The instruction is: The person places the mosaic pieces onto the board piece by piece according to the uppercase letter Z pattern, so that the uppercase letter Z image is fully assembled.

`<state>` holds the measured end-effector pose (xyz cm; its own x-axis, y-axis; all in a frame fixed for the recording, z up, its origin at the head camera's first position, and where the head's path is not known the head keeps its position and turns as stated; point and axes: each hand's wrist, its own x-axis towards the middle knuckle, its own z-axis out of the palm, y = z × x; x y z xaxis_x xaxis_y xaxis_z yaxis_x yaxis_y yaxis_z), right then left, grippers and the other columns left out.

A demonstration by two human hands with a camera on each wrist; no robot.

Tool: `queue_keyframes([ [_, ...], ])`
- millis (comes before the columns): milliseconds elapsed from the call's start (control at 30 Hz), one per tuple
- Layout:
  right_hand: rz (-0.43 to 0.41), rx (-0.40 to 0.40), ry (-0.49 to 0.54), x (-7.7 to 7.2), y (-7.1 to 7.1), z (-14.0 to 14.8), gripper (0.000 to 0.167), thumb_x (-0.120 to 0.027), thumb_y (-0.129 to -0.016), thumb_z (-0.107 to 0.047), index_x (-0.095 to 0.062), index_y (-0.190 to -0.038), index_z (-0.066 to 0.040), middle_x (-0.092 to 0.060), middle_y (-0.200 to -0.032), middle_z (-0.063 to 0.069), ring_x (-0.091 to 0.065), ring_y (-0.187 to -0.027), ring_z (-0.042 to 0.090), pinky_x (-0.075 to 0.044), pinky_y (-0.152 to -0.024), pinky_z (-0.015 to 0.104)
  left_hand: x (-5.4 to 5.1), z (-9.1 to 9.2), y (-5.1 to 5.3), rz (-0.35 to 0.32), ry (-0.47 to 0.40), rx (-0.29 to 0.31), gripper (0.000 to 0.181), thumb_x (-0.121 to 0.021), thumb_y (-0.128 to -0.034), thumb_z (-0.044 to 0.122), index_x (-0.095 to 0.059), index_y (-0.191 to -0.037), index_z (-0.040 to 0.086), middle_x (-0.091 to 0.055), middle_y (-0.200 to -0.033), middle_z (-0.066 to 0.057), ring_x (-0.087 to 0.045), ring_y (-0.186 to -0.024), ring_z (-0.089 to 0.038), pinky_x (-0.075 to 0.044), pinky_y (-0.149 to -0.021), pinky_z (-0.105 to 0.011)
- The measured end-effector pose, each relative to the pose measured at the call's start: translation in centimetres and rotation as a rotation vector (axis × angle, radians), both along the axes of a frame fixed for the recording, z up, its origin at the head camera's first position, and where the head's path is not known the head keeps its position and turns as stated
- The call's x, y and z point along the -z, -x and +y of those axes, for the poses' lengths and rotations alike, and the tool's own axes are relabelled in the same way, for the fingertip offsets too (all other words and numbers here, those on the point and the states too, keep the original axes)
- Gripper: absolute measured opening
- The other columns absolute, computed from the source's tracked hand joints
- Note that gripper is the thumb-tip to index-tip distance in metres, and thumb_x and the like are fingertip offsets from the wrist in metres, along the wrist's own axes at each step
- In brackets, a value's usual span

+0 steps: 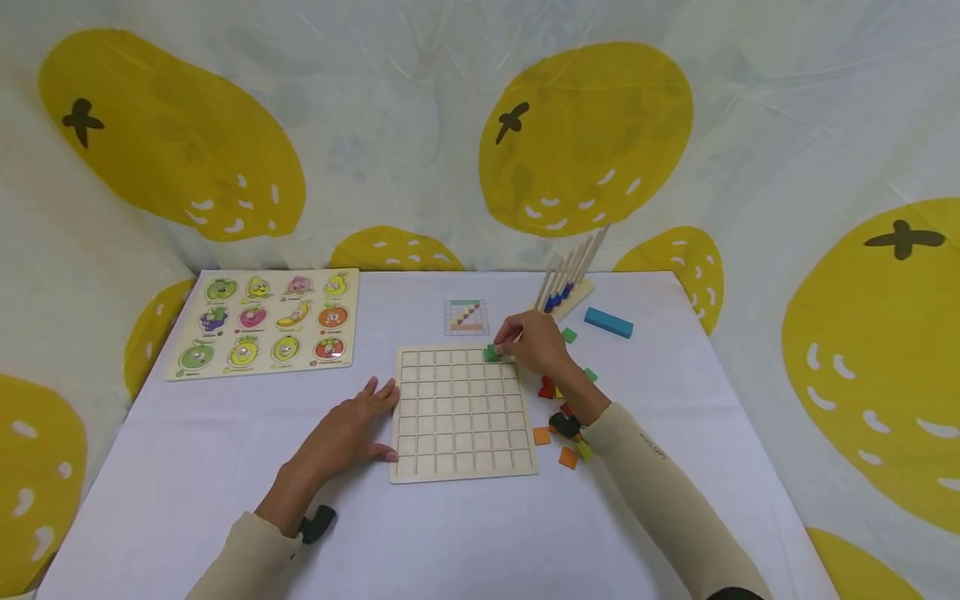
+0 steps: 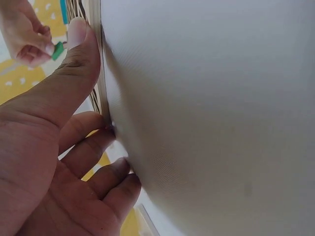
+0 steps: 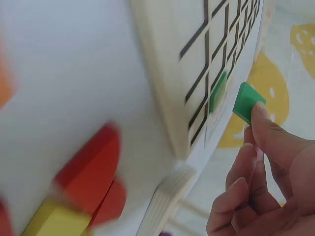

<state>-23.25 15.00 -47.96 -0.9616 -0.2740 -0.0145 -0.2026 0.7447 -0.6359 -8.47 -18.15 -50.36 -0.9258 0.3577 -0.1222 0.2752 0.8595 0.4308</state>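
A square wooden grid board point(image 1: 457, 408) lies on the white table. My left hand point(image 1: 352, 425) rests at its left side; in the left wrist view the thumb point(image 2: 76, 54) lies against the board's edge, with the other fingers loosely bent along it. Over the far right corner, my right hand point(image 1: 536, 343) pinches a small green square tile point(image 3: 249, 103) between thumb and fingers. A second green tile point(image 3: 217, 93) sits on the grid below the held one, seen clearly in the right wrist view. From the head the two green tiles nearly overlap.
Loose orange tiles point(image 1: 568, 457), red pieces point(image 1: 547, 387) and green tiles lie right of the board, partly under the right arm. Behind stand a peg rack point(image 1: 573, 297) and a blue bar point(image 1: 608, 322). A pattern card point(image 1: 467, 317) and fruit puzzle point(image 1: 262, 325) lie further left.
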Motion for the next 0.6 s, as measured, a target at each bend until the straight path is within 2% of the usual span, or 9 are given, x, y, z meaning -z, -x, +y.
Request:
queue_keyframes([
  [300,-0.026,0.023,-0.037,0.8,0.4,-3.0,0.014,-0.089,-0.087,-0.022,-0.078,-0.079,-0.025,-0.073,-0.076,-0.007,-0.065,-0.074,0.017,-0.049,-0.060,0.033,0.2,0.1,0.2,-0.001,-0.006,-0.010,0.113,-0.099,-0.0658,0.039,-0.045,-0.161,0.011,-0.039,-0.169,-0.005,-0.031,-0.161,-0.038,-0.045,-0.118,-0.064],
  [600,-0.043,0.053,-0.116,0.9,0.2,-4.3,0.015,-0.088,-0.088,-0.023,-0.076,-0.079,-0.024,-0.071,-0.076,-0.006,-0.065,-0.073,0.017,-0.049,-0.061,0.033,0.4,0.0,0.2,-0.001,-0.010,-0.015,0.113,-0.099,-0.0658,0.040,-0.045,-0.161,0.012,-0.040,-0.169,-0.005,-0.031,-0.161,-0.038,-0.045,-0.117,-0.065],
])
